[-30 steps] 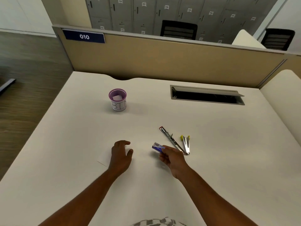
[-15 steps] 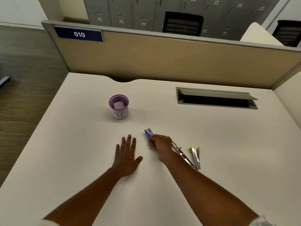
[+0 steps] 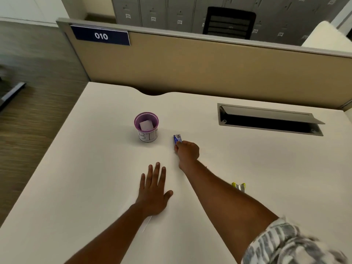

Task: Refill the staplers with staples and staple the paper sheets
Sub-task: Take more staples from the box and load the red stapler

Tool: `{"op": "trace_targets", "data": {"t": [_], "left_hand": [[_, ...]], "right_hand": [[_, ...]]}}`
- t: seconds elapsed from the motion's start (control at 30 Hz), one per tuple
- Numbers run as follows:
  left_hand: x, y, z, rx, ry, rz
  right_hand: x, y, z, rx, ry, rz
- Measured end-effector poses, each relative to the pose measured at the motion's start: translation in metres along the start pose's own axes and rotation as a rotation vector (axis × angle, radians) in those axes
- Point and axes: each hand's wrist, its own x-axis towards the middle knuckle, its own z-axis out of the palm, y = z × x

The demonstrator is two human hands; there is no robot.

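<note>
On a cream desk (image 3: 76, 187) before a tan partition (image 3: 209, 73), right hand (image 3: 187, 152) pinches a staple box (image 3: 177, 139), left hand (image 3: 153, 195) flat.

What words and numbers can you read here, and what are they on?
"010": white digits on the dark blue sign on the desk divider.
"BI", then a cut-off letter: handwritten on the purple-rimmed cup.
Small blue box pinched by the right hand: print too small to read.
Locker tags: too blurred to read.

Both forearms are bare, and the right arm wears a short sleeve (image 3: 282, 242) patterned in grey and white streaks.
</note>
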Motion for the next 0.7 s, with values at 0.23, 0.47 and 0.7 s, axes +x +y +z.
{"op": "trace_targets", "data": {"t": [0.23, 0.47, 0.7], "left_hand": [[0.003, 0.001, -0.002, 0.009, -0.026, -0.011], [0.002, 0.000, -0.004, -0.006, -0.022, -0.020], [0.001, -0.001, -0.013, -0.045, -0.024, -0.025]], "right_hand": [[0.021, -0.004, -0.003, 0.073, 0.052, -0.023], [-0.007, 0.013, -0.043, 0.294, 0.018, 0.003], [-0.064, 0.059, -0.144, 0.465, 0.016, -0.084]]}}
